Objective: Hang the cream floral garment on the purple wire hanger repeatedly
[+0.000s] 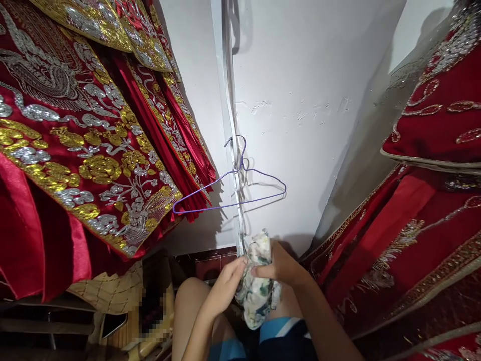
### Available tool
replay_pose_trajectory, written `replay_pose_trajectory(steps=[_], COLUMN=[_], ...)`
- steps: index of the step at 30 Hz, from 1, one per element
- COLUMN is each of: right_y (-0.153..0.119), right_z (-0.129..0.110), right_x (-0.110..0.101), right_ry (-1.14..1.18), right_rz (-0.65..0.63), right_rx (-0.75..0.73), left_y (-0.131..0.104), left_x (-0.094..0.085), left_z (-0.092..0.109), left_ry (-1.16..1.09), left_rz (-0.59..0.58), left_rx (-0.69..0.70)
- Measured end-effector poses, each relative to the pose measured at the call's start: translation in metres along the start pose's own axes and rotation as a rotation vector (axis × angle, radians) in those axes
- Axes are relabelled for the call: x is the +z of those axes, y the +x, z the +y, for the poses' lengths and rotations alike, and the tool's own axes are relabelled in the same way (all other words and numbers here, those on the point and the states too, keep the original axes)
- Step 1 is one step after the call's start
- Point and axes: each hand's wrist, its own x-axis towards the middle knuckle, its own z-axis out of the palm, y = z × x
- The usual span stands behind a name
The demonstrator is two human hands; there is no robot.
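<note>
A bunched-up white cloth (256, 298) with green and dark patches is held upright above my lap. My right hand (277, 264) grips it from the right, its thumb lying across the front and the other fingers hidden behind. On the other side, my left hand (227, 285) pinches the cloth's left edge with fingertips pressed together. Higher up, a thin purple clothes hanger (229, 205) hangs by its hook against the white wall, with nothing on it and apart from both hands.
Red garments with gold and silver sequins (99, 168) hang at the left. More embroidered red garments (398, 240) hang at the right. A white strip (230, 100) runs down the wall. At lower left, a phone (113, 325) lies on bamboo-like furniture.
</note>
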Motion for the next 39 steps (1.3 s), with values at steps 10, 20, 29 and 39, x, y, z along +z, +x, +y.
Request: replay_pose_trajectory(steps=[10, 20, 29, 39], right_y=[0.013, 0.094, 0.122, 0.078], right_z=[-0.041, -0.007, 0.017, -0.003], right_x=[-0.044, -0.055, -0.041, -0.049], right_ry=[-0.395, -0.255, -0.404, -0.443], right_rz=[0.235, 0.224, 0.342, 0.381], right_rx=[-0.22, -0.252, -0.24, -0.211], left_y=[-0.024, -0.02, -0.008, 0.021], left_x=[-0.051, -0.082, -0.118, -0.126], left_z=[-0.009, 0.019, 0.034, 0.098], left_ry=[0.726, 0.676, 0.938, 0.77], left_rz=[-0.152, 0.029, 0.19, 0.377], left_rx=[-0.177, -0.015, -0.075, 0.173])
